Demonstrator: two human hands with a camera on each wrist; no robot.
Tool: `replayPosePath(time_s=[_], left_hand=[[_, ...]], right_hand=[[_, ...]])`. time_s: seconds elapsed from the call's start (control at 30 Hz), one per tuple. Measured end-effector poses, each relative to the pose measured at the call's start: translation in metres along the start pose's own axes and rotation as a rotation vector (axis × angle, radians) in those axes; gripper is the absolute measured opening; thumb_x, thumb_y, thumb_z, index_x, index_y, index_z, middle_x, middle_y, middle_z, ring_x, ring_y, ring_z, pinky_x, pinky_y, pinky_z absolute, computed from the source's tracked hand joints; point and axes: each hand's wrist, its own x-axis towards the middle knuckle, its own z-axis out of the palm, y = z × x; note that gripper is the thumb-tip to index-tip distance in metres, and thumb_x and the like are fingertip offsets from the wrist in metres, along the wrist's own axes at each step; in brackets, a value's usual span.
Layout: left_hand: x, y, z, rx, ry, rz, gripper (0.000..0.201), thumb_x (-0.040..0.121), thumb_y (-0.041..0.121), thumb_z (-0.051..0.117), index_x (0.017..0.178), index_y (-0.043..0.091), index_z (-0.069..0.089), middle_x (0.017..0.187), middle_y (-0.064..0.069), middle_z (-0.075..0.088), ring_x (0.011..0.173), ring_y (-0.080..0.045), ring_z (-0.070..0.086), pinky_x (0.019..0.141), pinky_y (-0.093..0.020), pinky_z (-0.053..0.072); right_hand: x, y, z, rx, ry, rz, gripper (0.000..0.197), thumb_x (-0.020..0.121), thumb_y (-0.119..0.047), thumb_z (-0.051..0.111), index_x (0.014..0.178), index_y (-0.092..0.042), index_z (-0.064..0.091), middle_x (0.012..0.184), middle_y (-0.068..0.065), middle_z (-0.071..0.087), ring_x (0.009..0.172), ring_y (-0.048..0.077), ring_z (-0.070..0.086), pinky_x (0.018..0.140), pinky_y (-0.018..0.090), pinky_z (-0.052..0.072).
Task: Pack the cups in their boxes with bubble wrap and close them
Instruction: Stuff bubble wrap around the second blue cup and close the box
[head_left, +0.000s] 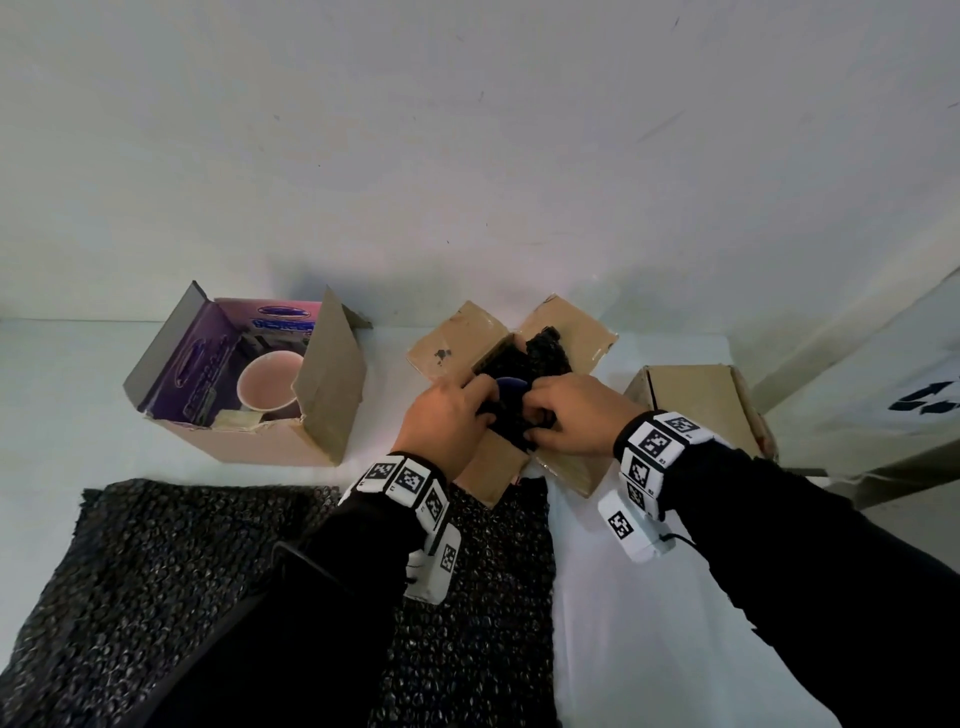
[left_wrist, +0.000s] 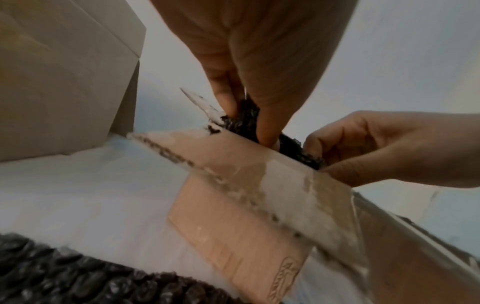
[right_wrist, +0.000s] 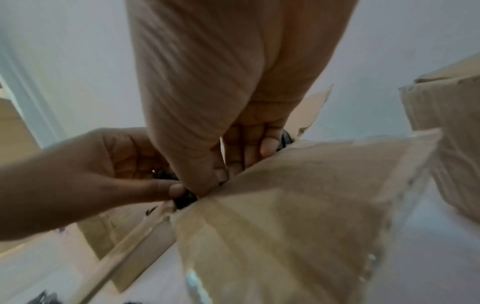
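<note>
The middle cardboard box stands open with its flaps spread. Inside it sits a dark blue cup in black bubble wrap. Both hands are at the box mouth. My left hand pinches the bubble wrap at the cup's left side, which the left wrist view shows closely. My right hand curls its fingers round the wrap on the right. A pink cup stands bare in the open purple-lined box at the left.
A closed cardboard box stands at the right, close to the middle one. A large sheet of black bubble wrap lies on the white table under my left forearm. A white wall rises just behind the boxes.
</note>
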Motion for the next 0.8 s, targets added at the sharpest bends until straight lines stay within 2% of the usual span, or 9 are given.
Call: replayPosePath(time_s=[0.13, 0.23, 0.3, 0.37, 0.43, 0.5, 0.6, 0.67, 0.8], left_hand=[[-0.002, 0.001, 0.002, 0.042, -0.041, 0.173, 0.018, 0.089, 0.026, 0.06, 0.101, 0.015, 0.069, 0.092, -0.004, 0.062, 0.073, -0.025, 0.062, 0.061, -0.037, 0.053], [-0.005, 0.001, 0.003, 0.044, -0.04, 0.238, 0.03, 0.091, 0.03, 0.057, 0.116, 0.017, 0.066, 0.094, -0.004, 0.065, 0.075, -0.023, 0.062, 0.062, -0.032, 0.05], [-0.005, 0.0, 0.005, 0.053, -0.075, 0.268, 0.037, 0.093, 0.036, 0.046, 0.119, 0.017, 0.066, 0.093, -0.005, 0.066, 0.078, -0.025, 0.061, 0.064, -0.034, 0.051], [-0.005, -0.003, 0.009, 0.117, -0.118, 0.31, 0.048, 0.093, 0.045, 0.032, 0.104, 0.02, 0.071, 0.089, -0.002, 0.066, 0.081, -0.024, 0.059, 0.071, -0.037, 0.052], [-0.007, -0.007, 0.012, 0.205, -0.11, 0.327, 0.051, 0.092, 0.053, 0.03, 0.095, 0.026, 0.074, 0.09, 0.001, 0.064, 0.087, -0.022, 0.055, 0.079, -0.039, 0.048], [-0.01, -0.007, 0.013, 0.252, -0.052, 0.305, 0.049, 0.087, 0.061, 0.036, 0.095, 0.032, 0.074, 0.095, 0.002, 0.058, 0.091, -0.022, 0.049, 0.083, -0.038, 0.042], [-0.013, -0.008, 0.014, 0.238, -0.079, 0.331, 0.056, 0.083, 0.069, 0.035, 0.099, 0.032, 0.074, 0.094, 0.002, 0.056, 0.087, -0.021, 0.049, 0.084, -0.039, 0.041], [-0.011, -0.011, 0.015, 0.253, -0.126, 0.372, 0.055, 0.081, 0.069, 0.042, 0.103, 0.027, 0.07, 0.092, 0.002, 0.06, 0.084, -0.021, 0.053, 0.08, -0.037, 0.045], [-0.01, -0.009, 0.014, 0.256, -0.127, 0.38, 0.046, 0.077, 0.061, 0.063, 0.096, 0.019, 0.064, 0.086, 0.001, 0.065, 0.08, -0.021, 0.058, 0.07, -0.033, 0.045]], right_hand=[[-0.004, 0.001, 0.003, -0.025, 0.009, -0.06, 0.03, 0.091, -0.051, 0.048, 0.095, -0.021, 0.054, 0.074, -0.003, 0.061, 0.069, 0.02, 0.058, 0.066, 0.035, 0.046], [-0.007, 0.002, 0.012, -0.257, -0.058, -0.068, 0.066, 0.088, -0.068, 0.014, 0.093, -0.026, 0.064, 0.078, -0.005, 0.065, 0.081, 0.016, 0.057, 0.084, 0.038, 0.039], [-0.009, 0.002, 0.018, -0.304, -0.101, -0.067, 0.075, 0.086, -0.069, 0.005, 0.092, -0.027, 0.068, 0.08, -0.006, 0.065, 0.086, 0.014, 0.054, 0.088, 0.037, 0.035], [-0.008, -0.001, 0.012, -0.224, -0.08, -0.035, 0.067, 0.088, -0.067, 0.016, 0.085, -0.025, 0.068, 0.074, -0.005, 0.064, 0.08, 0.014, 0.055, 0.083, 0.036, 0.037], [-0.006, 0.001, 0.004, -0.081, 0.012, 0.0, 0.04, 0.091, -0.053, 0.043, 0.085, -0.021, 0.066, 0.078, -0.003, 0.062, 0.081, 0.017, 0.056, 0.076, 0.035, 0.042], [-0.002, 0.005, -0.002, -0.108, 0.2, -0.032, 0.015, 0.088, -0.033, 0.057, 0.092, -0.02, 0.064, 0.098, 0.0, 0.06, 0.095, 0.02, 0.051, 0.079, 0.038, 0.045], [0.007, 0.01, -0.003, -0.332, 0.188, 0.02, 0.027, 0.085, -0.027, 0.057, 0.11, -0.021, 0.065, 0.134, 0.004, 0.05, 0.121, 0.028, 0.04, 0.091, 0.044, 0.04], [0.011, 0.009, -0.003, -0.406, 0.083, 0.093, 0.026, 0.089, -0.028, 0.053, 0.109, -0.019, 0.067, 0.132, 0.004, 0.051, 0.121, 0.027, 0.038, 0.092, 0.041, 0.038], [0.013, 0.003, -0.007, -0.403, 0.108, 0.141, 0.017, 0.09, -0.013, 0.052, 0.105, -0.016, 0.061, 0.106, 0.005, 0.06, 0.104, 0.027, 0.045, 0.076, 0.038, 0.042]])
